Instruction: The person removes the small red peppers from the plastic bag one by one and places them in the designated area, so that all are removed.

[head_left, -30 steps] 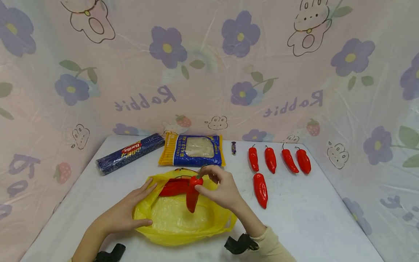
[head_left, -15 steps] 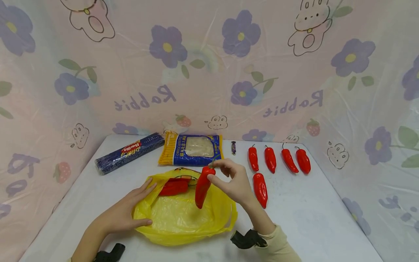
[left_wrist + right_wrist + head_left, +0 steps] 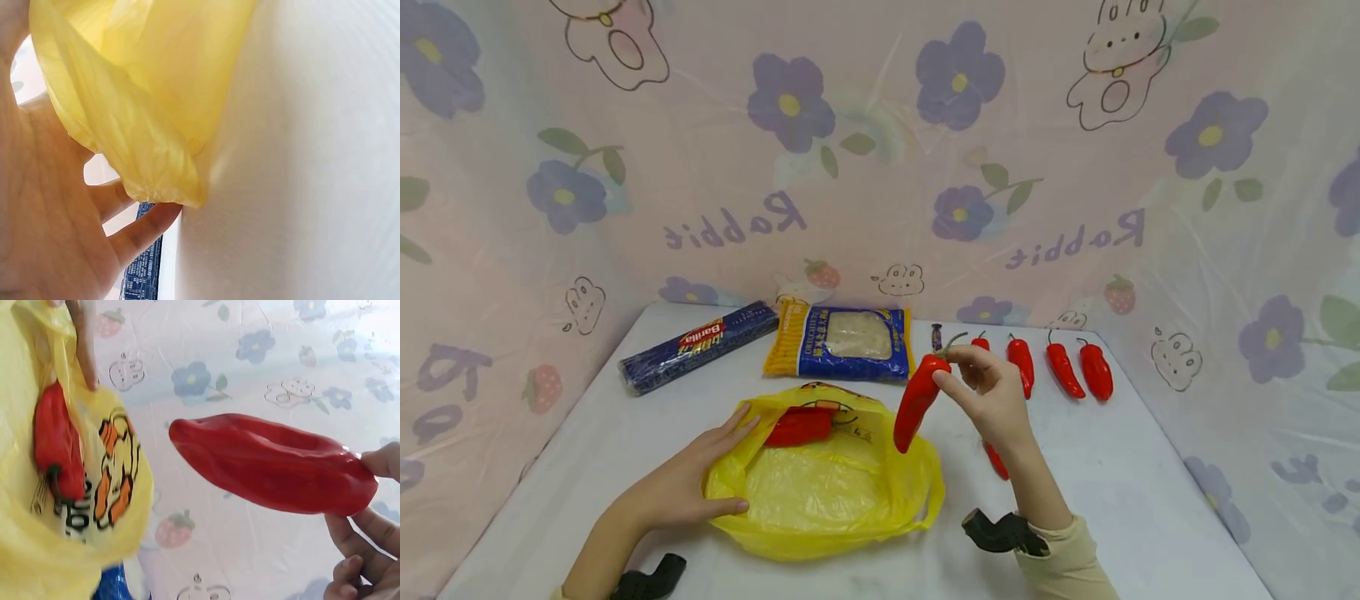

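My right hand (image 3: 996,400) pinches a red chili pepper (image 3: 916,407) near its stem end, right of the yellow plastic bag (image 3: 812,500). It hangs tip down and tilted. In the right wrist view, fingers and thumb grip the wide end of this pepper (image 3: 275,465). Another red pepper (image 3: 797,427) lies inside the bag. With fingers fairly straight and spread, my left hand (image 3: 673,487) rests against the bag's left side and mouth. The left wrist view shows that hand (image 3: 56,212) beside the yellow film.
On the white table (image 3: 1135,517) several red peppers (image 3: 1062,371) stand in a row at the right, partly hidden by my hand, with one pepper (image 3: 996,458) nearer. Behind the bag lie a blue pasta pack (image 3: 850,346), a Barilla spaghetti pack (image 3: 700,346) and a small wrapped candy (image 3: 936,335).
My right hand has lifted the pepper from over the bag's mouth and carried it to the right, beyond the bag's edge. The left hand and the pepper in the bag stay put.
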`<state>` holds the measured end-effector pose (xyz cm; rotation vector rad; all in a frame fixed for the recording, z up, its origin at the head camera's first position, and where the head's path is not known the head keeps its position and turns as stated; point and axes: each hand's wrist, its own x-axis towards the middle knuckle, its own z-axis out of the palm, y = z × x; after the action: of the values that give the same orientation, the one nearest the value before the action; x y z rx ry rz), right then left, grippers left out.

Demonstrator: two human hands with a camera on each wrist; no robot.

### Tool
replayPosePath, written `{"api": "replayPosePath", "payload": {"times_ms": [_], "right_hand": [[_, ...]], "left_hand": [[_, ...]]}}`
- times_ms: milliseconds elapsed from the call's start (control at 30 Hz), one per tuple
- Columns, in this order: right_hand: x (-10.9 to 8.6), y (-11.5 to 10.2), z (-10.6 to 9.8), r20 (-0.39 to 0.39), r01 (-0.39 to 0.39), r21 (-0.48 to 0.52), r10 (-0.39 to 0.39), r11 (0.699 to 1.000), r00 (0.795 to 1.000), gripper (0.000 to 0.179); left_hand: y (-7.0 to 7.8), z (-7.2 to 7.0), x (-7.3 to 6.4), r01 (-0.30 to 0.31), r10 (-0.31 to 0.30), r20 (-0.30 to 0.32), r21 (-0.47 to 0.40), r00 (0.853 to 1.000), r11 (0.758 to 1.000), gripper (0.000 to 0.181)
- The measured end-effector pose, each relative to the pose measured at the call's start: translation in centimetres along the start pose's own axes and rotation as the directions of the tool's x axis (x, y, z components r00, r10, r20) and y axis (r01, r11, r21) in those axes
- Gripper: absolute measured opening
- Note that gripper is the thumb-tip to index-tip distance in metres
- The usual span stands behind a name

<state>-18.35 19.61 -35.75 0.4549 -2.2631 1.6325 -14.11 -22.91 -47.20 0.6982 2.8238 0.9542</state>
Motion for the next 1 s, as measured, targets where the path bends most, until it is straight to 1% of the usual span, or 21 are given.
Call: {"api": "replayPosePath", "payload": {"times_ms": [167, 367, 467, 567, 667, 767, 900, 1000], "right_hand": [[-0.2, 1.4, -2.5, -0.029, -0.072, -0.063, 0.071, 0.995, 0.997, 0.029], [-0.6, 3.6, -6.2, -0.072, -0.160, -0.074, 0.155, 0.984, 0.985, 0.033], [-1.0, 4.8, -8.1, -0.097, -0.207, -0.108, 0.197, 0.972, 0.976, 0.036], [-1.2, 5.9, -9.9, -0.122, -0.258, -0.169, 0.239, 0.951, 0.963, 0.041], [-1.4, 7.2, -11.6, -0.152, -0.320, -0.211, 0.292, 0.924, 0.944, 0.046], [-1.4, 8.4, -13.0, -0.168, -0.391, -0.228, 0.359, 0.892, 0.918, 0.051], [-1.3, 9.8, -13.7, -0.166, -0.481, -0.244, 0.453, 0.842, 0.876, 0.059], [-1.5, 11.0, -14.0, -0.133, -0.524, -0.267, 0.508, 0.809, 0.851, 0.064]], "left_hand": [[0.1, 0.1, -0.1, 0.000, 0.000, 0.002, 0.003, 1.000, 1.000, 0.104], [0.0, 0.2, 0.0, -0.002, 0.002, -0.003, 0.010, 1.000, 1.000, 0.104], [-0.1, 0.3, 0.0, 0.003, -0.003, -0.001, 0.011, 1.000, 1.000, 0.104], [-0.1, 0.3, -0.1, 0.010, -0.010, 0.003, 0.011, 1.000, 1.000, 0.104], [0.0, 0.3, -0.1, 0.015, -0.015, 0.004, 0.014, 1.000, 1.000, 0.103], [0.0, 0.3, -0.1, 0.012, -0.012, 0.001, 0.017, 1.000, 1.000, 0.103], [0.0, 0.3, -0.1, 0.011, -0.011, -0.002, 0.019, 1.000, 1.000, 0.103], [0.0, 0.4, 0.0, 0.014, -0.014, 0.000, 0.018, 1.000, 1.000, 0.103]]}}
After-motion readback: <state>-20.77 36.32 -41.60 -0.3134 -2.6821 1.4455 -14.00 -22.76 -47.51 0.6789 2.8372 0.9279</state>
